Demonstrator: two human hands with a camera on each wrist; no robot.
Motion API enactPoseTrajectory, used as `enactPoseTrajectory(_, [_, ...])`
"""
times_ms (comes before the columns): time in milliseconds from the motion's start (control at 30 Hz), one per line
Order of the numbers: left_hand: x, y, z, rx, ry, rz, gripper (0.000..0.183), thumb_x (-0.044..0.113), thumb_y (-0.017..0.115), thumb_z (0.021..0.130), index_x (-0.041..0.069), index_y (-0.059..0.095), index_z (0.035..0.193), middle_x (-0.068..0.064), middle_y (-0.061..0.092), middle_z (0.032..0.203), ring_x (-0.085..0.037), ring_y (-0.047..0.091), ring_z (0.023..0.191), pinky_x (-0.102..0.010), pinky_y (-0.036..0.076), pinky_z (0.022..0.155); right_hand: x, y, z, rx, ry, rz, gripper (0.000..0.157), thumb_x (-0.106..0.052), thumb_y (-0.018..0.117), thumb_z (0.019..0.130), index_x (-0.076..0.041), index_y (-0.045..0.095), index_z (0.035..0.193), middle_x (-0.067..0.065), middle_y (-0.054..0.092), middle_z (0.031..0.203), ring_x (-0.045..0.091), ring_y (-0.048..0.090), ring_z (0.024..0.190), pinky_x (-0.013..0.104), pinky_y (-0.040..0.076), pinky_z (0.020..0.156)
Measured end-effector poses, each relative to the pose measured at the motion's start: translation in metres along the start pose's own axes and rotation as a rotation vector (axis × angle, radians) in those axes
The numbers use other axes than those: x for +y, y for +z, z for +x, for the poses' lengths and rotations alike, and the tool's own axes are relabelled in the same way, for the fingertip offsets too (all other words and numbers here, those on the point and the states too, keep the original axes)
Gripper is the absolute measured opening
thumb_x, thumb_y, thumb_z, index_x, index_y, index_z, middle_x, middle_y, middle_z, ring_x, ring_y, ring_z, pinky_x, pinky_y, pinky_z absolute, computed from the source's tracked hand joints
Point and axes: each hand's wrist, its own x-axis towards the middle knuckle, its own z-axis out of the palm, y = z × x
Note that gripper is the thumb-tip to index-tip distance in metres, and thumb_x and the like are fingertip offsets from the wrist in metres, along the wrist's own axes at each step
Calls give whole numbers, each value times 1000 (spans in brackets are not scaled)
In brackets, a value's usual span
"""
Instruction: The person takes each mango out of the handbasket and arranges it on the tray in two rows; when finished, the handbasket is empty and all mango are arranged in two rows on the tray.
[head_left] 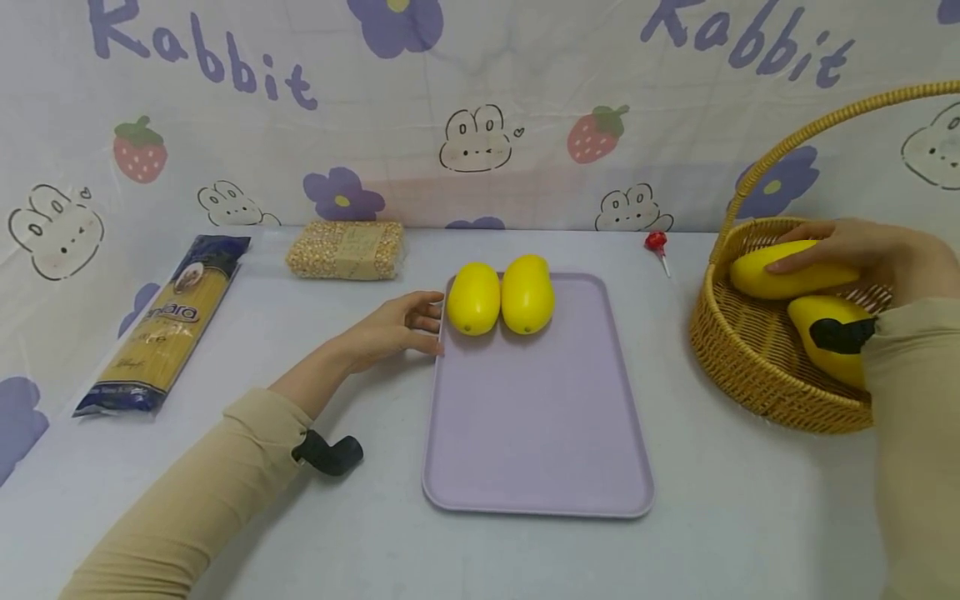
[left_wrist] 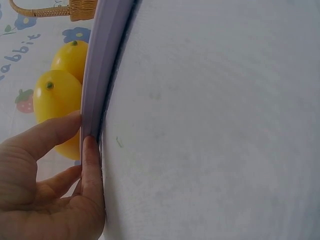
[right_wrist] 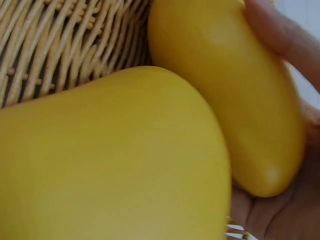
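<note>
My left hand [head_left: 393, 333] touches the left rim of the lavender tray [head_left: 536, 433], its fingertips against the edge in the left wrist view. Two yellow mangoes, a left one [head_left: 474, 300] and a right one [head_left: 528, 294], lie side by side at the tray's far left. Inside the wicker basket [head_left: 765, 396], my right hand [head_left: 862, 250] grips a yellow mango [right_wrist: 230, 95] from above, thumb and fingers around its sides. Another mango [right_wrist: 115, 165] lies beside it, partly covered by my right sleeve and the wrist camera in the head view.
On the left lie a spaghetti packet [head_left: 161, 333] and, farther back, a bag of corn kernels [head_left: 347, 250]. A red lollipop [head_left: 657, 244] lies between tray and basket. The basket's tall handle [head_left: 795, 142] arches up at the right. A printed cloth [head_left: 420, 100] hangs behind the table.
</note>
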Motion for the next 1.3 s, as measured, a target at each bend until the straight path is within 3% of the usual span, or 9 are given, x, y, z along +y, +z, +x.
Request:
enactPoseTrajectory(167, [1,1,1,0,4,-1,86,7,71,85,9,24,156,-16,40,151,-31,44,134,-45,38,117,-3,-8,-7,165,-72,-17,76,-53,59,93,-12,32,151,-5,58,112,19,55,101,32,53,83])
enactPoseTrajectory(300, [2,0,1,0,16,-9,86,6,71,85,8,23,156,-17,39,151,-31,44,135,-46,37,118,-10,-20,-17,193,-103,13,43,-46,60,95,-37,43,134,-18,55,102,9,59,91,29,59,81])
enactPoseTrajectory(400, [2,0,2,-3,19,-22,86,5,70,85,7,23,156,-17,38,151,-32,43,135,-46,36,119,-16,-26,-26,163,-122,25,29,-41,58,98,-48,39,119,-19,52,103,8,61,90,31,60,81])
enactPoseTrajectory(633, [2,0,1,-10,24,-22,86,4,70,85,6,22,156,-19,37,152,-32,43,135,-46,36,118,-26,-22,-42,174,-216,-88,38,-33,59,98,-53,39,124,-22,52,105,12,64,90,37,60,80])
enactPoseTrajectory(833, [1,0,0,-9,21,-14,85,5,70,86,6,22,156,-19,37,151,-32,43,135,-46,36,118,-49,-4,-58,201,-295,-230,41,-31,60,98,-57,41,122,-6,50,117,16,57,87,26,56,73])
enactPoseTrajectory(933, [2,1,-1,-8,18,-13,85,5,70,86,6,22,156,-19,37,151,-32,43,135,-46,36,118,-64,6,-65,212,-339,-281,44,-28,62,96,-52,45,130,-6,49,124,15,54,89,23,49,73])
enactPoseTrajectory(1067, [1,1,-1,-8,15,-14,85,5,70,86,6,22,156,-19,37,151,-31,43,135,-46,37,118,-82,19,-71,222,-443,-279,48,-20,67,92,-30,53,137,-18,56,117,17,54,88,24,47,71])
enactPoseTrajectory(1200, [1,1,-2,-8,13,-11,85,6,70,86,6,23,156,-19,37,151,-32,43,135,-46,36,118,-103,34,-76,220,-512,-305,48,-20,71,88,-30,57,133,-13,58,116,18,54,88,25,46,68])
enactPoseTrajectory(1300, [2,1,-2,-7,10,-9,84,6,70,86,7,23,156,-18,37,151,-32,43,135,-46,36,119,-122,46,-83,170,-541,-329,46,-23,71,88,-34,57,132,-9,60,120,19,55,92,26,45,72])
